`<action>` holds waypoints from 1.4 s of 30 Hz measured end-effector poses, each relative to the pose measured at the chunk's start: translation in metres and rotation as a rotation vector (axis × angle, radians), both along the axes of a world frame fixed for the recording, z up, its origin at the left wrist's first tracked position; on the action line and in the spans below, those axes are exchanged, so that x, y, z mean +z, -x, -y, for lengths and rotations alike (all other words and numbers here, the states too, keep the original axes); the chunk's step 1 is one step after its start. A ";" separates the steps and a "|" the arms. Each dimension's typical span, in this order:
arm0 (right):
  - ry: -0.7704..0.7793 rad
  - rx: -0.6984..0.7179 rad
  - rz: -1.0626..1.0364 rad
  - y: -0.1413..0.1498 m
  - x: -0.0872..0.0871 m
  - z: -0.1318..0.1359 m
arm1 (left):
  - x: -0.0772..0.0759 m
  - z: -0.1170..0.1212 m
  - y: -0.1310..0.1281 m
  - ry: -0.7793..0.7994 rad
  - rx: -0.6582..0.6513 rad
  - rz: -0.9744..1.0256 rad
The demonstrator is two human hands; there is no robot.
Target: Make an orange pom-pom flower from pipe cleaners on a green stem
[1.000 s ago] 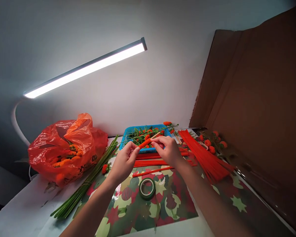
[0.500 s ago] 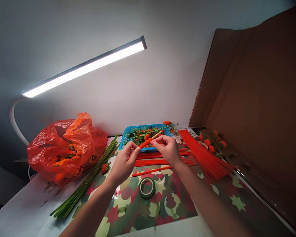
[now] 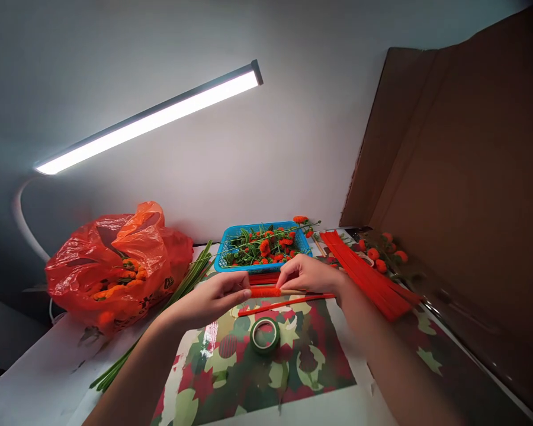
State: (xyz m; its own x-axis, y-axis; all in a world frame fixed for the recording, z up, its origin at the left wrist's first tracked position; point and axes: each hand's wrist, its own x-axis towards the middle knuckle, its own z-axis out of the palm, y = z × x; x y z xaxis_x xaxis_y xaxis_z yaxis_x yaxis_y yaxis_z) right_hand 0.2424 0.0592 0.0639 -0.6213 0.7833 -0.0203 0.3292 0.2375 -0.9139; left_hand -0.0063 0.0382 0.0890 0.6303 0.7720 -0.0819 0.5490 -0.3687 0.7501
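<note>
Between my hands, level above the patterned mat, is an orange-red pipe cleaner wound in a coil round a thin wooden stick. My left hand is closed in a pinch at the coil's left end. With thumb and forefinger, my right hand pinches the coil's right end, where the bare stick sticks out. Loose red pipe cleaners lie flat just below and behind the hands. A roll of green tape lies on the mat nearer to me.
Behind the hands, a blue basket holds orange flowers with green stems. On the left are an orange plastic bag and green stems. A red pipe cleaner bundle, flowers and a cardboard panel stand right. A lamp hangs above.
Both hands have come down and nearer with the coil and stick. The stick has gone from slanting to nearly level, and the basket shows more fully.
</note>
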 end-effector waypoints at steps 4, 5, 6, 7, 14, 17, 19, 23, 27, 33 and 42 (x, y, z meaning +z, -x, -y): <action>-0.290 -0.198 0.269 0.015 0.002 0.005 | -0.002 0.004 -0.007 -0.178 0.113 -0.183; -0.384 -0.266 0.317 0.019 0.003 0.007 | -0.004 0.004 -0.010 -0.215 0.144 -0.203; -0.469 -0.337 0.356 0.022 0.004 0.008 | -0.005 0.005 -0.012 -0.246 0.176 -0.215; -0.537 -0.407 0.385 0.024 0.005 0.009 | -0.007 0.005 -0.014 -0.275 0.210 -0.220; -0.878 -0.720 0.258 0.037 -0.003 0.013 | -0.018 0.003 -0.028 -0.373 0.461 0.066; -0.920 -0.665 0.068 0.039 -0.004 0.013 | -0.018 0.003 -0.030 -0.310 0.506 0.222; -0.866 -0.619 -0.054 0.036 -0.002 0.012 | -0.017 0.003 -0.030 -0.241 0.510 0.302; -0.582 -0.509 -0.317 0.021 0.004 0.005 | -0.018 0.002 -0.029 -0.122 0.479 0.430; -0.224 -0.296 -0.444 -0.003 0.003 -0.005 | -0.018 0.002 -0.023 0.002 0.274 0.516; -0.027 -0.057 -0.286 -0.021 0.001 -0.008 | -0.007 0.003 -0.011 0.003 0.018 0.298; -0.394 -0.315 0.176 -0.002 -0.002 -0.002 | -0.009 0.005 -0.013 -0.196 0.109 -0.022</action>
